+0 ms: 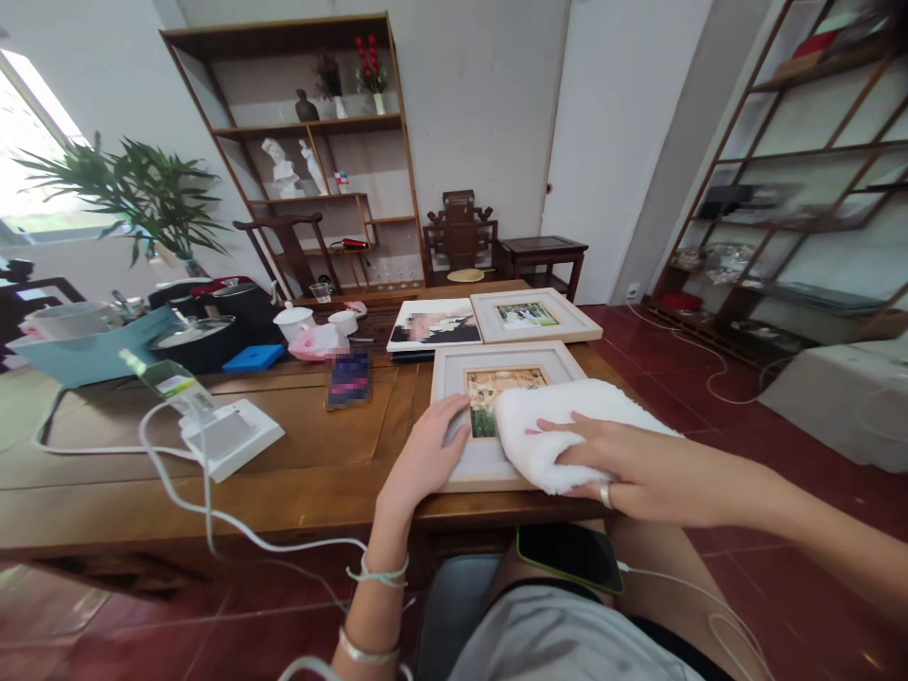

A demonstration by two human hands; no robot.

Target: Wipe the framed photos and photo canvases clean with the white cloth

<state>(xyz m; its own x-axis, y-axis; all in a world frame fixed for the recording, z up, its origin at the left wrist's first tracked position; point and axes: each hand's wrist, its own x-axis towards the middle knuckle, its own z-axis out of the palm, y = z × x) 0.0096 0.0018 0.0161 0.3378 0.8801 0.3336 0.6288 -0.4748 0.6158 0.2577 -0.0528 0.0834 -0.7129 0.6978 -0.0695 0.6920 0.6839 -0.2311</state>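
A light wooden picture frame (454, 480) lies flat near the front edge of the table, with a printed picture (483, 397) inside a pale mat. My left hand (434, 437) rests over the frame's left side, fingers stretched out and lying on it. On the right half of the frame, my right hand (602, 463) grips a fluffy white cloth (588, 402) and presses it down. The cloth hides the right part of the picture and the frame's right side. A ring shows on one right finger.
Behind are a second frame (582, 322) and a large photo print (404, 331). To the left stand a white box (245, 440) with a cable (262, 541), a dark pot (191, 345) and a teapot (293, 322). A phone (567, 556) lies on my lap.
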